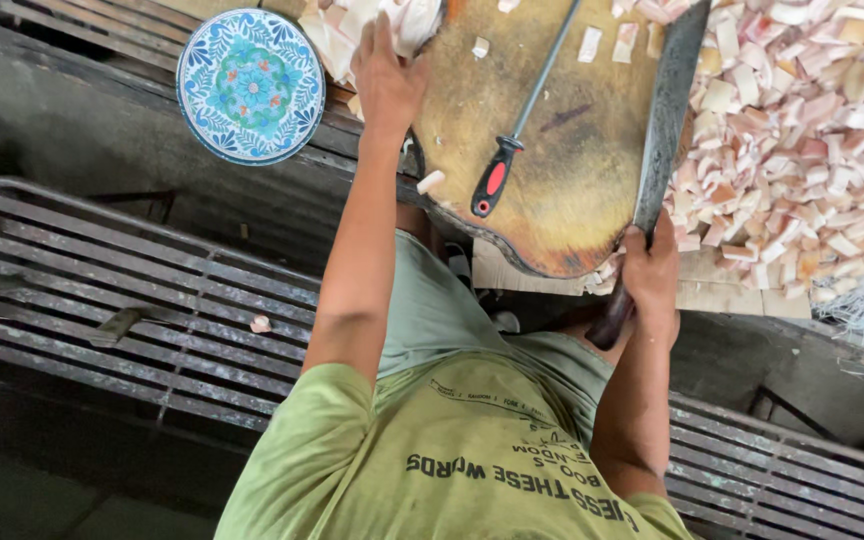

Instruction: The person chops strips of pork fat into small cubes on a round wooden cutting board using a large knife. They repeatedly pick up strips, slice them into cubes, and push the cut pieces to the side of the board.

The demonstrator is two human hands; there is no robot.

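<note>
Our right hand (652, 275) is closed around the dark handle of the cleaver (664, 110), its blade lying along the edge of the round chopping board (562, 190). Our left hand (389, 80) presses, fingers spread, on a heap of pale meat pieces (352, 25) at the board's far side. The honing rod (512, 140) lies loose on the board; we judge a sweep of the blade could knock it off or catch our left fingers.

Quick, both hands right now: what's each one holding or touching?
Left hand: fingers reaching onto the pale meat pieces at the cutting board edge; grip cannot be told.
Right hand: closed on the cleaver handle.
</note>
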